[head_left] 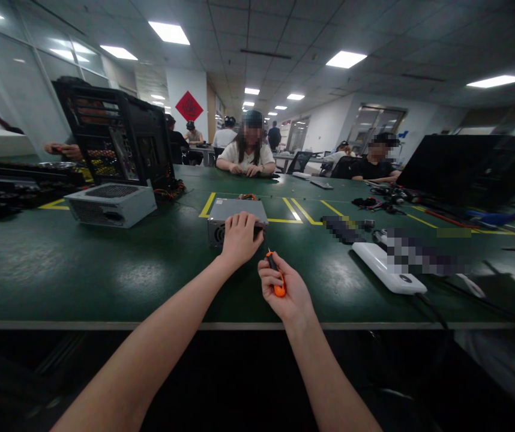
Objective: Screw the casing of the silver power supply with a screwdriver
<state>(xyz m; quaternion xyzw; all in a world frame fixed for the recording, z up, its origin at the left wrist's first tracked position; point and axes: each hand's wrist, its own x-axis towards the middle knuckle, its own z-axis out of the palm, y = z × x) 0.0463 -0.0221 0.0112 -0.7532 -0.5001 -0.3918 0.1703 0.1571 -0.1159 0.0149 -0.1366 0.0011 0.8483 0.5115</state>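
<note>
A grey metal computer power supply unit (222, 210) sits on the green table in front of me, its fan grille facing my side and a bundle of coloured wires behind it. My left hand (240, 239) lies over its top and near edge, fingers curled onto it and holding it. In my right hand (294, 294) is an orange and black screwdriver (280, 288), gripped by the handle. Its thin shaft points up and away toward the unit's near right corner. Whether the tip touches a screw is too small to tell.
Left on the green table (176, 288) are another power supply unit (111, 204) and an open black computer case (122, 132). To the right lie a white power bank (388, 267) with a cable, and loose cables (381, 201). A person (248, 156) sits opposite.
</note>
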